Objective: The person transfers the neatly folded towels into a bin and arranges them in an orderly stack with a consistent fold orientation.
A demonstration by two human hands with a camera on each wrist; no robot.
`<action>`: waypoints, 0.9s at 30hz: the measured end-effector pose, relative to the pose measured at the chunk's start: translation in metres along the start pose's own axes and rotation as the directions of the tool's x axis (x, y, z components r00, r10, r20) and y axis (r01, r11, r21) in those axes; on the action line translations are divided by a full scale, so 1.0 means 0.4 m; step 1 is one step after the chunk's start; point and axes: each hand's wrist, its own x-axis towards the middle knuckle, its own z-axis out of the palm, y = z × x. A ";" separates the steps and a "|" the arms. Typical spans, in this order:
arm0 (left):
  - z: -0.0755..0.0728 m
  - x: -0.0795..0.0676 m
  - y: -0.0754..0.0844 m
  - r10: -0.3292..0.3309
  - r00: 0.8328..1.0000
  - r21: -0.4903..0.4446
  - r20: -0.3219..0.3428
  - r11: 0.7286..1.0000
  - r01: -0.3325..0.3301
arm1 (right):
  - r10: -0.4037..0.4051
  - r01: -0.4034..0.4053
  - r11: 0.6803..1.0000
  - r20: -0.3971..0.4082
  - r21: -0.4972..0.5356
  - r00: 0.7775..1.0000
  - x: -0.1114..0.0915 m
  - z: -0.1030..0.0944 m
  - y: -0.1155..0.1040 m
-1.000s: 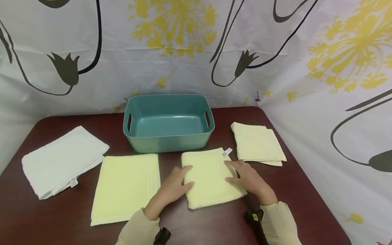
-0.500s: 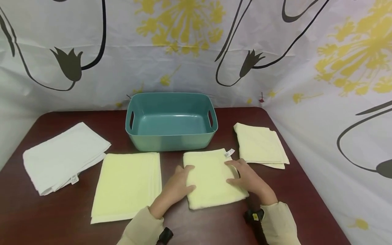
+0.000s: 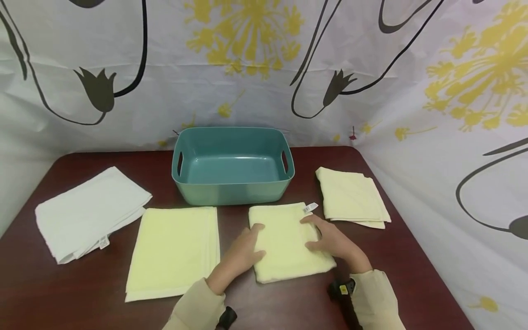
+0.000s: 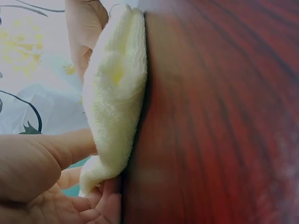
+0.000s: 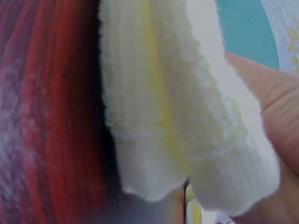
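1. We count 4 folded cloths on 1 dark red wood-grain surface: 1 white, 3 pale yellow.
2. The held cloth, yellow, lies flat near the surface's front edge, in front of the basin, between our 2 grips.
3. Left grip: clamped on the held cloth's left edge, thumb on top, fingers tucked low at the edge per left wrist view.
4. Right grip: curled round the held cloth's right edge; head view gives us thumb and 1 finger on top, rest hidden.
5. Other 2 yellow: left cloth just beside our left forearm; right cloth farther back, beyond our right grip.
6. White cloth: far left, set askew, its corner right by the left cloth; we can't tell if they touch.
7. Basin: 1, teal, 2 handle slots, at the back of the surface.
8. Labels: we see 2 white tags. Tag A sticks out at the held cloth's far right corner, tag B at the white cloth's near edge. Both carry small dark print, too small for us to read.
9. On us: 2 tan sleeves, 2 black wrist units; the right unit shows 1 yellow patch, marking unreadable.
10. Behind: white sheeting with yellow and grey flowers.
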 end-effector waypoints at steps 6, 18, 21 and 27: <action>-0.005 0.002 -0.006 0.072 0.997 -0.048 -0.023 0.996 -0.073 | -0.031 0.032 0.999 -0.025 0.024 0.999 -0.001 0.005 0.006; -0.027 -0.009 -0.003 0.075 0.997 -0.117 -0.009 0.990 -0.075 | -0.054 0.056 0.997 -0.039 0.047 0.998 -0.020 -0.002 -0.004; -0.033 -0.011 0.002 0.084 0.996 -0.119 -0.010 0.989 -0.084 | -0.054 0.055 0.998 -0.039 0.042 0.998 -0.028 -0.005 -0.009; -0.048 -0.019 0.011 0.106 0.993 -0.118 -0.042 0.987 -0.111 | -0.072 0.073 0.997 -0.047 0.024 0.996 -0.031 -0.010 -0.023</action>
